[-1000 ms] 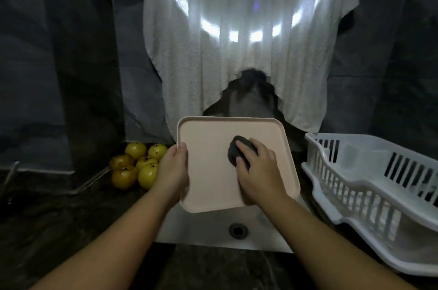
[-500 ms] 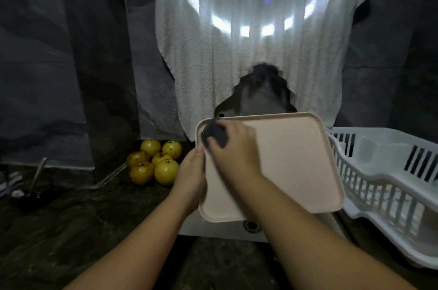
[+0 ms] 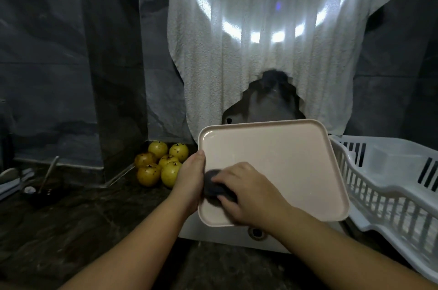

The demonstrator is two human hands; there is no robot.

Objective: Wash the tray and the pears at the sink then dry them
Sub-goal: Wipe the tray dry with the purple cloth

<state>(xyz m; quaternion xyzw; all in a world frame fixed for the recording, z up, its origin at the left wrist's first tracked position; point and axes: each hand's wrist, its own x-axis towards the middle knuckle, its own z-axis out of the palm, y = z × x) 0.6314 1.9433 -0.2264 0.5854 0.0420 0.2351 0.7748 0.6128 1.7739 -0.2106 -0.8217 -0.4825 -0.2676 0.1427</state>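
- White towel (image 3: 272, 71) hangs on the back wall above the sink (image 3: 227, 237).
- White dish rack (image 3: 388, 185) on the counter (image 3: 71, 230), right of the sink.
- Pink tray (image 3: 279, 166) held tilted over the sink, inner face to camera.
- Right hand (image 3: 251, 197): fingers curled over dark scrubber (image 3: 213, 183), pressing it on the tray's lower left area.
- Left hand (image 3: 189, 180): grips tray's left edge, thumb on the rim; other fingers hidden.
- Six pears (image 3: 161, 164) clustered at the counter's back edge, left of the sink.

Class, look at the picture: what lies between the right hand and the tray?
In the head view, a dark sponge lies under the right hand, pressed against the pink tray.
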